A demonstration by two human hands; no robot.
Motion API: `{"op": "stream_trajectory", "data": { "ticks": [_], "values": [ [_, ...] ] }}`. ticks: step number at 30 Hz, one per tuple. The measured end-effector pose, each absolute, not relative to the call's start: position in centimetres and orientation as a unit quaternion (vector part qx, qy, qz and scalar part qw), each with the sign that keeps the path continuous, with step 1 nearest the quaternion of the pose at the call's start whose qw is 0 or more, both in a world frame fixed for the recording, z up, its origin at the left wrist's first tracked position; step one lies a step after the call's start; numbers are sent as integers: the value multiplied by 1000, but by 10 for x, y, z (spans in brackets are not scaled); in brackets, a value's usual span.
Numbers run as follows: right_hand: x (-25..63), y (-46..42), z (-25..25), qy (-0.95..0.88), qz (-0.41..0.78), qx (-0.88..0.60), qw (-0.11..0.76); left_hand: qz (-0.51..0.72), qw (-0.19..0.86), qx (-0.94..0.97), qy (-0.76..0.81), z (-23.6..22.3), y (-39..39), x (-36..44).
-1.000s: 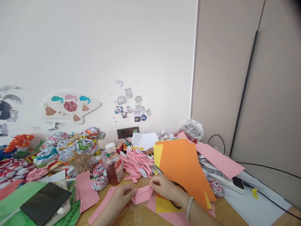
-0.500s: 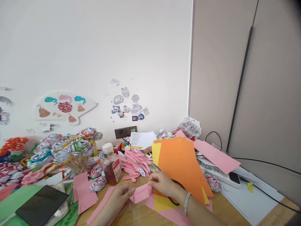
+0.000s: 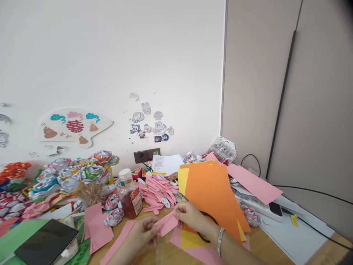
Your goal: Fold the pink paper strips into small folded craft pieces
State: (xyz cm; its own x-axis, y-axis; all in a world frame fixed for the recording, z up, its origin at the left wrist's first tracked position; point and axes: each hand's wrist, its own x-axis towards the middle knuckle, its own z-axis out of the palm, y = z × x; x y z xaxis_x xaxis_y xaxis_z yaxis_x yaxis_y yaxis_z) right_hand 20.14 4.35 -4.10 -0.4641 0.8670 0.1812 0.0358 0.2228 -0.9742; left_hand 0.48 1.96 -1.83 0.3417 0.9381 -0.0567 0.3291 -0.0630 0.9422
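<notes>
Left hand (image 3: 143, 233) and right hand (image 3: 187, 215) apart, each pinching one end of folded pink paper (image 3: 167, 223); paper slants more steeply than before, right end higher.

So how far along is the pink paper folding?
Done, it seems: the pile of narrow pink pieces. In hand: one creased pink piece, pinched between the left hand and the right hand. Apparently left: the flat pink slips beside the black tablet, their number unclear.
</notes>
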Motion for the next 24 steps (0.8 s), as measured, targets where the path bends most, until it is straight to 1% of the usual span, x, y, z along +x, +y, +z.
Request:
{"op": "stream_trajectory", "data": {
  "ticks": [3,6,8,13,17,20,22,24],
  "values": [
    [200,42,-39,-661,557,-312,394,338,465,647,501,-16,22,2],
    [198,43,-40,-652,573,-298,397,336,470,627,523,-12,22,3],
    [196,44,-43,-655,567,-300,399,327,460,632,532,-11,19,7],
    [190,41,-49,-674,528,-332,397,308,395,685,529,-19,7,23],
    [184,31,-49,-677,537,-344,367,279,380,724,503,-27,2,30],
    [182,27,-44,-672,548,-321,381,303,383,731,476,-26,3,30],
    [182,27,-42,-655,565,-299,403,348,379,708,483,-23,5,28],
    [182,27,-42,-643,584,-293,400,401,352,676,508,-20,7,25]
  ]
}}
